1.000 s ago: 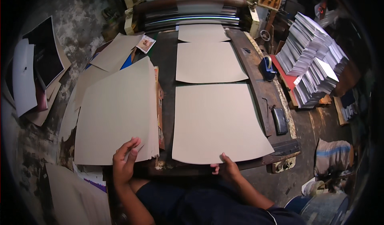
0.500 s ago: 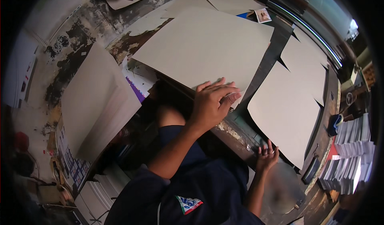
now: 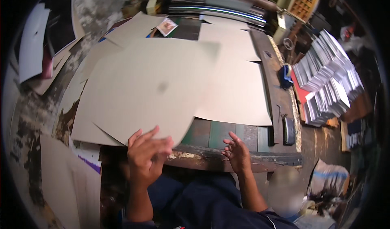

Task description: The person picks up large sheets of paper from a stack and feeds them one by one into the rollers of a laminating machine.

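Observation:
My left hand point(image 3: 147, 158) is at the near right corner of a large beige cardboard sheet point(image 3: 138, 78), its thumb and fingers closed on the edge and slightly blurred. This sheet lies skewed over another beige sheet point(image 3: 91, 133), whose near left part shows beneath it. The sheet's far right corner is smeared and overlaps cardboard pieces point(image 3: 239, 94) laid at the right of the table. My right hand point(image 3: 237, 152) hovers over the table's front edge, fingers apart and holding nothing.
More beige sheets point(image 3: 134, 27) and a small picture card point(image 3: 167, 26) lie farther back. A roller machine point(image 3: 219, 11) spans the far side. On the right are a tape roll in a blue dispenser point(image 3: 285, 75), a dark oblong case point(image 3: 289, 131) and stacked booklets point(image 3: 325, 66). Bent sheets point(image 3: 61, 180) stand at left.
My view has turned to the right. The top sheet has shifted rightward with my left hand, uncovering part of the sheet below. My right hand has come up to the table edge.

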The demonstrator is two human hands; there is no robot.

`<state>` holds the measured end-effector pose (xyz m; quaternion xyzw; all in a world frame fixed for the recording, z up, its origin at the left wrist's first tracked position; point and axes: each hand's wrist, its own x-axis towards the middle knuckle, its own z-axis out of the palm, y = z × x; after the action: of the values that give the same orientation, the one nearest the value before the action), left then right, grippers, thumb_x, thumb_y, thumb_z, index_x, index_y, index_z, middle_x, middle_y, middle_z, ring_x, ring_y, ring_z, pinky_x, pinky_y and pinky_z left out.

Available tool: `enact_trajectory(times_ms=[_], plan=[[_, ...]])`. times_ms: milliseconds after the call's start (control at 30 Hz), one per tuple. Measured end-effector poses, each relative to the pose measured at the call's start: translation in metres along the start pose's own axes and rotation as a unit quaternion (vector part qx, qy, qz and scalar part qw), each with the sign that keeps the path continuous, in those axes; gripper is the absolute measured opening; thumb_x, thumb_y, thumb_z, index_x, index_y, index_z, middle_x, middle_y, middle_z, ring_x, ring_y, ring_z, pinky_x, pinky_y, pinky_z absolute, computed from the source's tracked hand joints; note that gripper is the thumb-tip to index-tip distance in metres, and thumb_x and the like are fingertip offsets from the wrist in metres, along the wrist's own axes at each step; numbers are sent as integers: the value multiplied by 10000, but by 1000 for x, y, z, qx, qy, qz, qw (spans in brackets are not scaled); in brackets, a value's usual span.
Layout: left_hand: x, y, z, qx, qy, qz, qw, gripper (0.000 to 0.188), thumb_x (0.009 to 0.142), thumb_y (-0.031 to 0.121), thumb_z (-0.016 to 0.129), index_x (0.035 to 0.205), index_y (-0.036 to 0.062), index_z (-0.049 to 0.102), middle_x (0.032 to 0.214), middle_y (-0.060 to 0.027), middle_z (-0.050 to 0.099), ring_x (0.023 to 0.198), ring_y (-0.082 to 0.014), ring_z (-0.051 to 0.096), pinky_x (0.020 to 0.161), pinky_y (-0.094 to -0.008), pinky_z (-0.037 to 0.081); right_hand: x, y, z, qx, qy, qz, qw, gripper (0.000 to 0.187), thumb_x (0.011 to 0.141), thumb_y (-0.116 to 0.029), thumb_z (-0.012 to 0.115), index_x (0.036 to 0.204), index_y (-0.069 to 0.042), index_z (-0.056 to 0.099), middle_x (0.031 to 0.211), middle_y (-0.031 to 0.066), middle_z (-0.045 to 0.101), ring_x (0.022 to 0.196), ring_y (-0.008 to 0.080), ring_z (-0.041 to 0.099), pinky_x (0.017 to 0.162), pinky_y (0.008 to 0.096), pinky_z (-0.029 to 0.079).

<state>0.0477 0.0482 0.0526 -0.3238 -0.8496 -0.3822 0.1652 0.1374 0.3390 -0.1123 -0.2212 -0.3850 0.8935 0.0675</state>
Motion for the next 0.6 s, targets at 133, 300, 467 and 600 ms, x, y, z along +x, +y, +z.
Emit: enact_trajectory(times_ms=[133,300,467,600], plan=[[2,1,1,-76,-127,64,987,262,822,444,693,849,195,766,973,-3,745,1190,-316,602,1116,-560,184,-11,-30,37,36,-135,-50,989,624,930,-381,577,1380,19,416,1065,124,639,858,189,637,756,334,554],[1,5,1,-27,-190,80,978,389,729,558,722,918,223,778,1138,-17,708,1345,-362,446,1147,-627,60,-18,-27,27,-98,-52,25,994,459,890,-384,624,1079,32,581,810,105,629,775,193,630,656,306,517],[12,-37,-15,33,-115,44,992,724,604,529,823,1160,86,683,1278,-108,634,1353,-379,432,1138,-573,204,-26,19,-21,-20,-20,134,991,323,950,-302,553,909,15,593,742,112,616,695,212,576,738,308,453],[12,-64,-19,-34,-126,-10,991,746,522,379,900,1154,51,676,1251,-120,648,1296,-340,509,1089,-477,339,-50,56,-47,-72,4,154,985,378,968,-347,528,991,26,589,830,150,651,744,219,605,727,316,468]])
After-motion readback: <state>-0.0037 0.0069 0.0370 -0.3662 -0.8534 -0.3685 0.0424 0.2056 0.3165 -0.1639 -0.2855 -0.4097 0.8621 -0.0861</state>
